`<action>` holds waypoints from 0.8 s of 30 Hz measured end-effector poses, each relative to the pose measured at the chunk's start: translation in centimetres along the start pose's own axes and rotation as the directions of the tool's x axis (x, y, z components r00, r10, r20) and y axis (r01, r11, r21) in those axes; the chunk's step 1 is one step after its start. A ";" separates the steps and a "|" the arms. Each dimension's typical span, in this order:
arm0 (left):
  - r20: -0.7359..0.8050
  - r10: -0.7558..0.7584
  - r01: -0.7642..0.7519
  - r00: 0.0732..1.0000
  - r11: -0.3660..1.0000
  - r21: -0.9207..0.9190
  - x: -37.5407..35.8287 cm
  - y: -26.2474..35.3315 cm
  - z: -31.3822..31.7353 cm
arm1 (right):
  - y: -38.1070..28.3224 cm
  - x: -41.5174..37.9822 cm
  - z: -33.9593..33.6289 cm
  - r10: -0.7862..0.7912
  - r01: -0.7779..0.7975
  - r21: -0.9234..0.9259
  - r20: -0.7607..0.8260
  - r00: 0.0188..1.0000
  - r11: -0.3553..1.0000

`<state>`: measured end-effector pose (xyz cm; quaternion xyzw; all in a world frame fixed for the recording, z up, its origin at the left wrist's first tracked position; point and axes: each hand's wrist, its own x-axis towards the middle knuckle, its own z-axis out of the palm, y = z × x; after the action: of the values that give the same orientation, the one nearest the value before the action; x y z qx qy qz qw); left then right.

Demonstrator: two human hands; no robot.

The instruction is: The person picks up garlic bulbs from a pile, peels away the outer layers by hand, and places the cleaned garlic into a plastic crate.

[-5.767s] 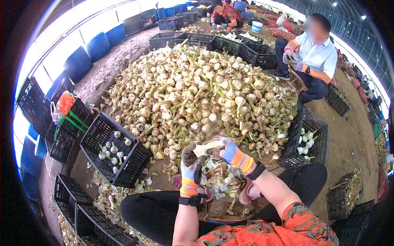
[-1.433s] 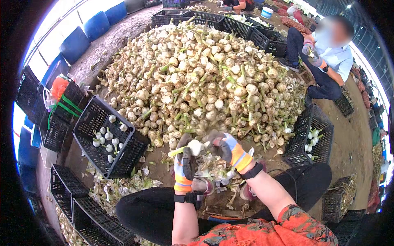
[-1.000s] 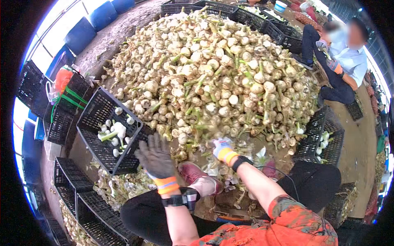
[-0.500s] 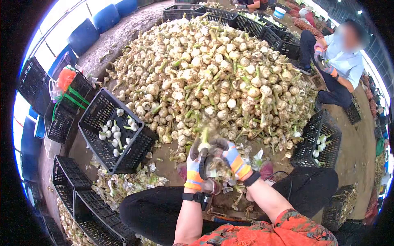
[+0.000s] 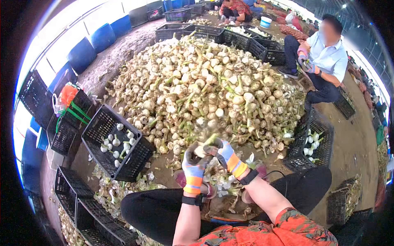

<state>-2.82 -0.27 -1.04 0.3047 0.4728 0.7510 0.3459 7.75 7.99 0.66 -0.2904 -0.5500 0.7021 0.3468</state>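
Observation:
My left hand (image 5: 194,159), in a grey, blue and orange glove, is closed around a garlic bulb (image 5: 200,151). The bulb's green stem (image 5: 211,139) points up and to the right. My right hand (image 5: 223,153), gloved alike, meets the left one, its fingers closed on the same bulb. Its fingertips are partly hidden, and I cannot make out a tool in them. Just beyond both hands lies a big heap of untrimmed garlic (image 5: 197,90). Loose peeled skins (image 5: 217,180) lie below them, between my feet.
A black crate (image 5: 135,164) with several clean white bulbs stands to the left. Another crate (image 5: 326,141) with garlic is at the right. A co-worker (image 5: 328,61) sits beyond it. More crates (image 5: 90,213) stand at lower left. Blue barrels (image 5: 82,53) line the wall.
The garlic stem has tipped from upright toward the right, and my hands have come closer together around the bulb. My view has shifted, showing more of the far end.

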 end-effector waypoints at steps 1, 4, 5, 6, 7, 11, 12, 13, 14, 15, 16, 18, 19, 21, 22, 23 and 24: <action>-0.018 -0.069 0.067 0.997 0.992 -0.107 0.1 0.5 0.3 | 0.1 -0.2 -0.4 -0.007 0.007 -0.003 -0.006 1.000 1.000; 0.062 -0.084 0.095 0.995 0.977 -0.192 0.2 -0.1 0.1 | -0.6 -1.1 -1.1 0.024 -0.025 0.051 0.025 0.999 0.998; 0.078 -0.014 0.025 0.997 0.990 -0.138 0.1 -0.2 0.3 | -1.0 -1.1 -1.0 0.018 -0.020 0.050 0.024 1.000 0.999; 0.097 0.054 -0.046 0.994 0.995 -0.086 0.0 -0.1 0.5 | -1.2 -1.1 -1.0 0.005 -0.011 0.151 0.035 0.999 0.989; 0.101 0.055 -0.046 0.993 0.995 -0.088 -0.1 0.0 0.6 | -1.3 -1.2 -1.0 -0.007 -0.004 0.249 0.044 0.999 0.968; 0.112 0.078 -0.082 0.991 0.996 0.025 -0.1 -0.9 0.4 | -1.4 -0.9 -0.5 -0.041 0.041 -0.007 -0.014 0.999 0.999; 0.101 0.050 -0.046 0.994 0.998 -0.048 -0.2 -0.6 0.5 | -0.9 -0.9 -0.4 -0.044 0.047 0.179 -0.019 0.999 0.983; 0.090 0.020 -0.009 0.996 0.993 -0.120 -0.3 -0.3 0.6 | -0.6 -0.8 -0.7 -0.047 0.049 0.178 -0.018 0.999 0.983; 0.087 -0.040 0.057 0.995 0.977 -0.207 -0.1 -0.3 0.4 | -0.3 -0.7 -1.1 -0.026 0.025 0.153 0.006 1.000 0.988; 0.087 -0.038 0.056 0.995 0.977 -0.207 0.0 -0.5 0.1 | -0.4 -0.7 -1.4 -0.005 0.001 0.126 0.028 1.000 0.992; 0.106 -0.024 0.044 0.994 0.981 -0.191 0.0 -0.7 -0.1 | -0.5 -0.8 -1.8 -0.006 0.002 0.124 0.028 1.000 0.992; 0.127 -0.008 0.031 0.992 0.984 -0.178 0.1 -0.6 -0.1 | -0.7 -0.9 -2.7 -0.062 0.057 0.133 0.036 0.997 0.989; 0.107 -0.056 0.083 0.993 0.960 -0.268 0.1 0.0 0.1 | -0.4 -0.8 -3.3 -0.090 0.083 0.138 0.041 0.995 0.987; 0.091 -0.100 0.127 0.991 0.925 -0.359 0.3 0.4 0.3 | 1.9 0.3 -4.8 -0.065 0.065 0.032 -0.009 0.998 0.997; 0.101 -0.101 0.131 0.990 0.920 -0.369 0.4 0.3 0.3 | 0.7 0.3 -4.9 -0.044 0.043 0.012 0.084 0.995 0.999; 0.112 -0.102 0.137 0.988 0.915 -0.380 0.5 0.1 0.5 | -0.3 0.3 -4.7 -0.021 0.023 -0.010 0.175 0.984 1.000; 0.091 -0.068 0.094 0.993 0.944 -0.316 0.1 1.1 1.1 | 0.9 0.9 -4.2 -0.099 0.059 0.255 0.148 0.984 0.965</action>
<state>-2.32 0.05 0.33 0.2541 0.3428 0.7902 0.4398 10.42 10.96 -1.22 -0.1652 -0.4944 0.7723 0.3632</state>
